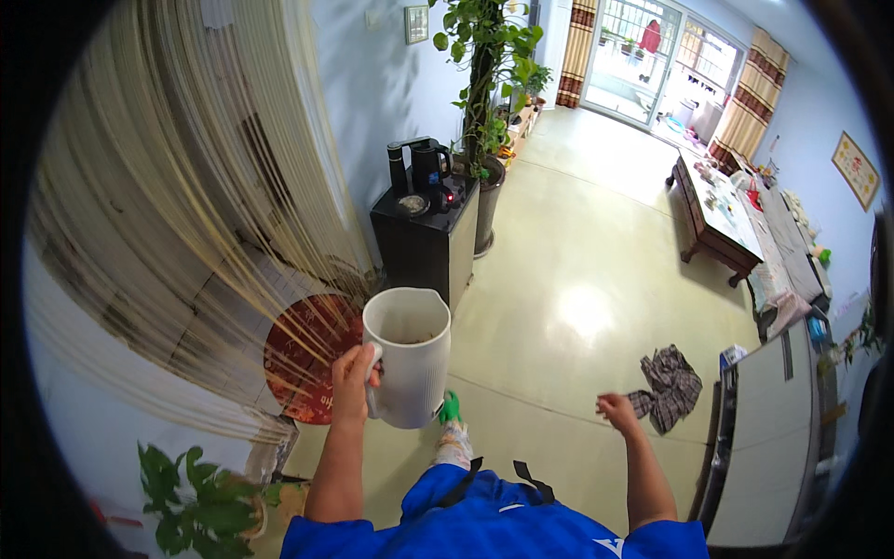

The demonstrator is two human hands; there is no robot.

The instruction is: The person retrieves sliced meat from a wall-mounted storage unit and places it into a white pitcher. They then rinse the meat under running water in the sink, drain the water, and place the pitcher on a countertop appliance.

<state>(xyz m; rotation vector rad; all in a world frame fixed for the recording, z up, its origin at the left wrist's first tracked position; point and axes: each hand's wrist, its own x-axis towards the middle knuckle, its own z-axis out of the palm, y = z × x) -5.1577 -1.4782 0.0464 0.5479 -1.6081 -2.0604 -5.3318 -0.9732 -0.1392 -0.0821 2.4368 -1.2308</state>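
My left hand (pixel 357 381) grips the handle of a white pitcher (pixel 411 377) with a ribbed body and a pouring lip. The pitcher is upright in front of me, its top uncovered, with some dark specks visible inside. My right hand (pixel 617 411) is held out to the right over the floor, fingers partly curled, holding nothing that shows. Beyond it a crumpled plaid cloth (pixel 670 388) lies on the floor. Past the pitcher stands a dark cabinet (pixel 413 244) bearing a black electric kettle (pixel 427 166) and a small round dish (pixel 413 204).
A string curtain (pixel 209 175) hangs at left over a red round mat (pixel 307 356). A tall potted climbing plant (pixel 487 202) stands beyond the cabinet. A low wooden table (pixel 719 202) and a sofa are at right. Leafy plant (pixel 195 510) at lower left; long cabinet (pixel 765 433) at lower right.
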